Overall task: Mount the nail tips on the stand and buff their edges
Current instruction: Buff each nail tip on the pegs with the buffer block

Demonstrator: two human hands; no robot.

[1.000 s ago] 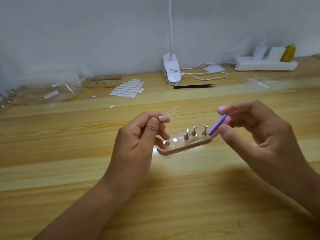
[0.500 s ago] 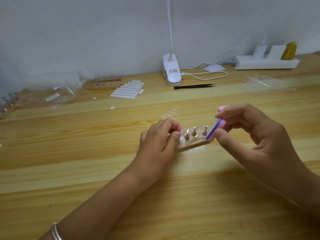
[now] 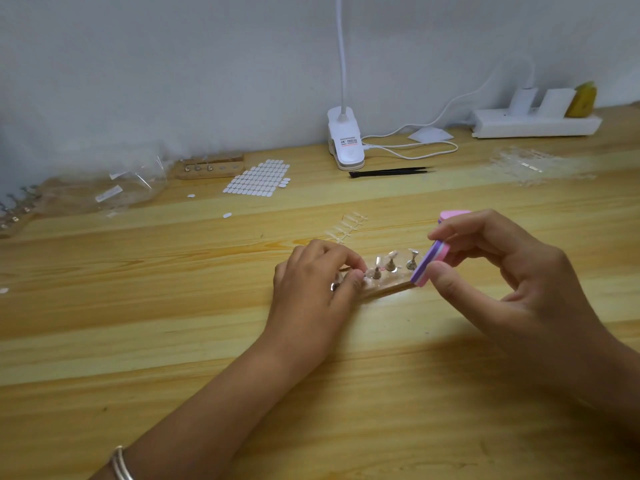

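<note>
**Two hands at the stand, left end covered**

Wooden stand [image 3: 388,289] lies mid-tabletop [image 3: 207,323], angled, right end farther from the camera. Three metal pegs [image 3: 391,263] show on its right half; clear nail tips sit on them, too glassy to make out the edges.

Left hand [image 3: 317,282] covers the stand's left end, fingers curled down, thumb and fingertips [image 3: 356,276] closed together just beside the nearest visible peg. A glint of metal shows under the thumb. Cannot tell whether the hand pinches a tip, a peg, or only presses the wood.

Right hand [image 3: 502,282] pinches a purple-and-pink buffer block [image 3: 431,265] between thumb and forefingers, tilted, its lower corner at the stand's right end; contact hard to judge. The fingers hide much of the block.

A strip of spare clear tips [image 3: 349,226] lies just behind the stand. At the back: second stand [image 3: 211,167], white sticker sheet [image 3: 258,181], black tweezers [image 3: 391,172], clip lamp [image 3: 346,143] with its neck cut off at the top edge.
</note>
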